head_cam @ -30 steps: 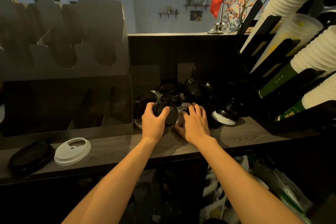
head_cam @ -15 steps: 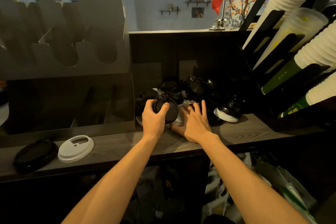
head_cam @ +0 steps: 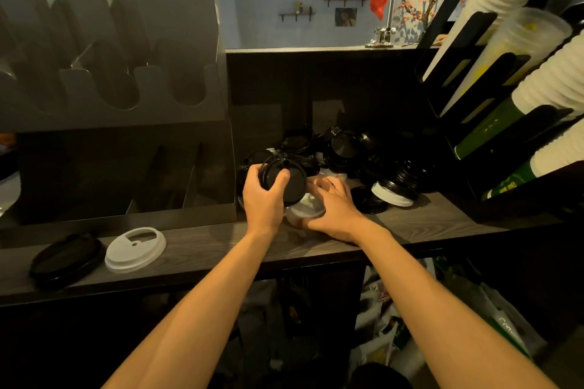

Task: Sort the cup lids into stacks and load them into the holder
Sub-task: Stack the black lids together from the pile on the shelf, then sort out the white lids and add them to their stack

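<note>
A black lid stack is held tilted on edge, its top face toward the camera, just above the near side of the lid pile at the back of the surface. The left hand grips it, thumb across the face and fingers wrapped round the far rim. Touching its lower edge lies a pale lid, which the right hand holds with fingers curved over it and the thumb at the near rim. Right of that hand a single black lid lies flat, beside a white lid carrying more black ones. At the far left of the surface a white sip lid and a large black lid lie side by side, in front of the grey holder. Sleeves of cups slant in a rack at the right
</note>
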### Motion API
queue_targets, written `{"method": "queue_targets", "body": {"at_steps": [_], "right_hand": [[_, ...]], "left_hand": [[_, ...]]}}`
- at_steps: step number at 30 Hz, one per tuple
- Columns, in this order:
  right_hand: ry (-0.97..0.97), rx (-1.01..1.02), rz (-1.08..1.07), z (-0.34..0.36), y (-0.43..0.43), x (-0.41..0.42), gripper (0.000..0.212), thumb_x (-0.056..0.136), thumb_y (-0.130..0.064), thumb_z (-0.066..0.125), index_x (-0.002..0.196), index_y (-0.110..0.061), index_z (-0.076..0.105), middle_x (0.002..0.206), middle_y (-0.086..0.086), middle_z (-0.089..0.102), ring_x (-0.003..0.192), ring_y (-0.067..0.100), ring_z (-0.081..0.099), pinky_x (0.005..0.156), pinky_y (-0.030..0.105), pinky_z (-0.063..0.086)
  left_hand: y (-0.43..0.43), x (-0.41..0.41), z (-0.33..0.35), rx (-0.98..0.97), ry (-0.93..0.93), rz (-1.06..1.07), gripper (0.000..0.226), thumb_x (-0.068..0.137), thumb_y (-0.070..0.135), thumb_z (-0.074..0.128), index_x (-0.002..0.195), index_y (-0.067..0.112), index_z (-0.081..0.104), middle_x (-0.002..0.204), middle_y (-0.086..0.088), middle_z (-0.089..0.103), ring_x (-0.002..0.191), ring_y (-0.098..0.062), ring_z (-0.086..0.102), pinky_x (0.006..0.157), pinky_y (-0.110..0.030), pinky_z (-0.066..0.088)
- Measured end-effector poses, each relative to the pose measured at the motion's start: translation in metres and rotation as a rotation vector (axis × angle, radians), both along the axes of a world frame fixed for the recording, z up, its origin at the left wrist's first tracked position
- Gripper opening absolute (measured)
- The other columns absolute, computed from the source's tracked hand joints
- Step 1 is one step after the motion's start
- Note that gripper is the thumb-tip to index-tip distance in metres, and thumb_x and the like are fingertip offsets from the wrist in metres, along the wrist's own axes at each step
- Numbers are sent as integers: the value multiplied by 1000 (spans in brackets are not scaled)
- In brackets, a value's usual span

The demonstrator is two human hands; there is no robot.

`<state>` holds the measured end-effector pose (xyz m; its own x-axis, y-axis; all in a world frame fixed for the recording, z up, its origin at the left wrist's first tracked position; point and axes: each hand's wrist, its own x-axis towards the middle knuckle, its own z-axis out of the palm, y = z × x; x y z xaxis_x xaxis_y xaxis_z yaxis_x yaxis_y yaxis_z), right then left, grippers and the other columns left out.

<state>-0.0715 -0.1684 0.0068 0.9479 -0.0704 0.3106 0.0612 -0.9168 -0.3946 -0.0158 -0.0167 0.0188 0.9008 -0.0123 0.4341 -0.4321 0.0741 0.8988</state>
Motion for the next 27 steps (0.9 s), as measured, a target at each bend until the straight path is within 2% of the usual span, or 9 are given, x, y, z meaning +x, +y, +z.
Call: {"method": "queue_targets", "body": {"at_steps": [3,5,7,10,12,15,18,24,27], "right_hand": [[-67,-143,-59,-1,7,-5,89,81,-76,61,150,-26,38,153,-1,31,145,16,10,121,33,-11],[-17,-237,-113,1,12,-13,93,79,-85,50,148,-23,44,155,2,28,146,20,8,121,36,-8],[13,-228,-109,3,14,-19,84,82,-82,52,143,-25,51,155,1,24,144,19,7,122,39,2],[58,-130,-18,2,12,-20,67,83,-58,68,140,-26,52,152,-5,20,140,19,12,118,36,16],[60,-148,9,1,14,-19,70,84,-56,67,145,-29,45,146,-4,24,136,21,23,113,33,23],[31,-120,-101,0,16,-18,84,82,-75,58,150,-30,36,134,-2,34,127,20,35,106,34,29],[166,-118,-145,-3,21,-18,92,79,-84,52,152,-29,33,141,-2,40,132,20,35,111,40,29],[51,91,-103,0,19,-26,97,79,-59,73,157,-24,27,149,-1,40,139,22,34,111,40,36],[-77,218,-116,0,19,-27,97,78,-51,77,157,-25,27,150,-1,38,140,22,35,112,42,38]], "left_hand": [[6,-5,-1,-9,5,7,16,93,22,72,104,17,61,94,6,65,83,1,63,72,-15,51],[12,-8,-4,-1,20,-11,16,93,23,72,104,18,62,95,5,66,88,-5,63,79,-22,54],[20,-12,-6,-1,40,-31,15,94,23,71,104,18,62,96,4,66,90,-8,64,82,-26,55],[28,-15,-5,11,67,-55,15,94,25,71,104,20,62,98,3,67,92,-8,65,80,-24,55],[35,-16,-6,20,82,-66,16,94,26,71,106,20,62,98,3,68,92,-7,66,79,-23,55],[42,-16,-7,41,125,-80,15,94,27,71,105,21,62,99,4,68,92,-7,66,79,-25,56],[44,-12,-9,32,210,-89,18,93,29,71,106,20,63,100,1,69,95,-13,68,84,-30,58],[46,-13,-8,-3,262,-43,13,94,30,70,98,22,61,101,-7,69,97,-24,67,90,-42,58],[51,-16,-7,-26,255,-23,14,94,29,70,100,21,61,102,-9,68,101,-29,67,86,-40,59]]}}
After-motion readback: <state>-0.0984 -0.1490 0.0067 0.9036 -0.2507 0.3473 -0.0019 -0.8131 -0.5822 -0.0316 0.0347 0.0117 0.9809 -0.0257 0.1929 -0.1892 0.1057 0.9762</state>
